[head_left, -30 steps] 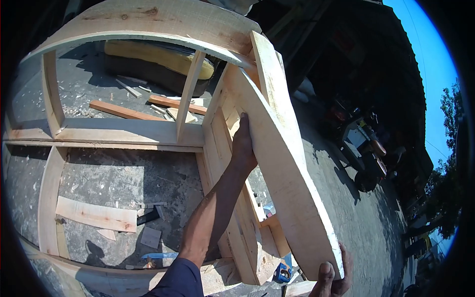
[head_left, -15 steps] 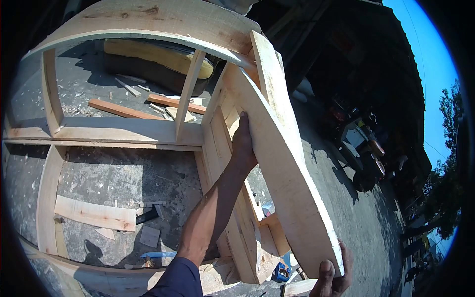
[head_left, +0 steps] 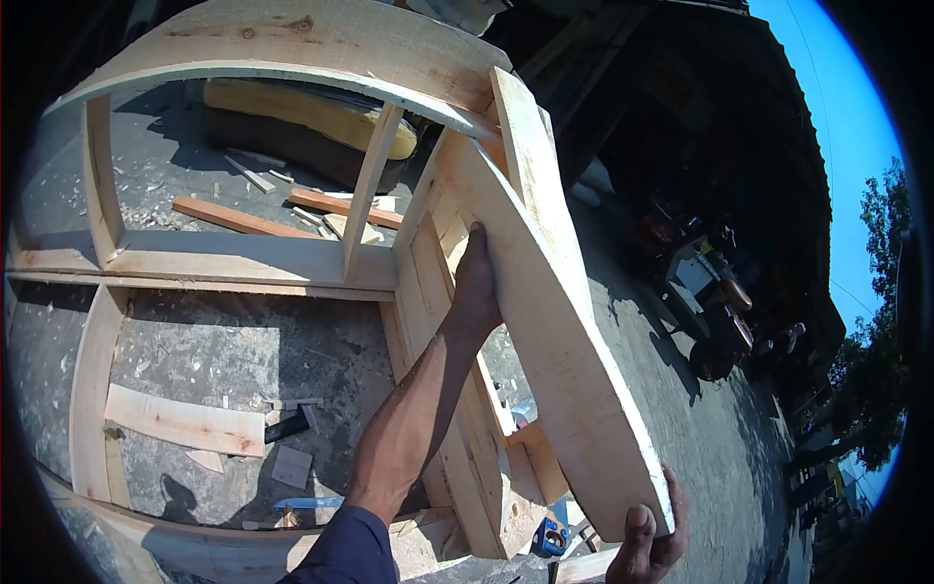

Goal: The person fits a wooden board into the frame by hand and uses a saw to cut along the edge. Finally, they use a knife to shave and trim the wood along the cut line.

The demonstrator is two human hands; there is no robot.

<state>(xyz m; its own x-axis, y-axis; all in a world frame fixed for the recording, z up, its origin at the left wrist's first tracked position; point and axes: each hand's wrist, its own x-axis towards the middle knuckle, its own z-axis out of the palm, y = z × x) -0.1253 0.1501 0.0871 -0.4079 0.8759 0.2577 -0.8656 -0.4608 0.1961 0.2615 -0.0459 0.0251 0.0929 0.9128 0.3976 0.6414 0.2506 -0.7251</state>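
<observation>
A long, curved-edged wooden board (head_left: 564, 360) slants down along the right side of a wooden frame (head_left: 243, 258), its upper end against the frame's corner. My left hand (head_left: 477, 282) grips the board's left edge partway up; most of its fingers are hidden behind the wood. At the lower end, my right hand (head_left: 647, 535) is closed around the board, thumb on the near side and fingers round the far edge. An upright slatted wooden side piece (head_left: 457, 399) of the frame stands just left of the board.
A blue tape measure (head_left: 552, 535) lies below the side piece. Wood offcuts (head_left: 185, 420) and a blue-bladed tool (head_left: 309, 502) are on the concrete inside the frame. Reddish wood strips (head_left: 238, 216) lie behind it. A parked vehicle (head_left: 705, 292) stands at the right.
Both hands keep their hold on the board, which stays almost in place. The whole view has shifted very slightly to the left.
</observation>
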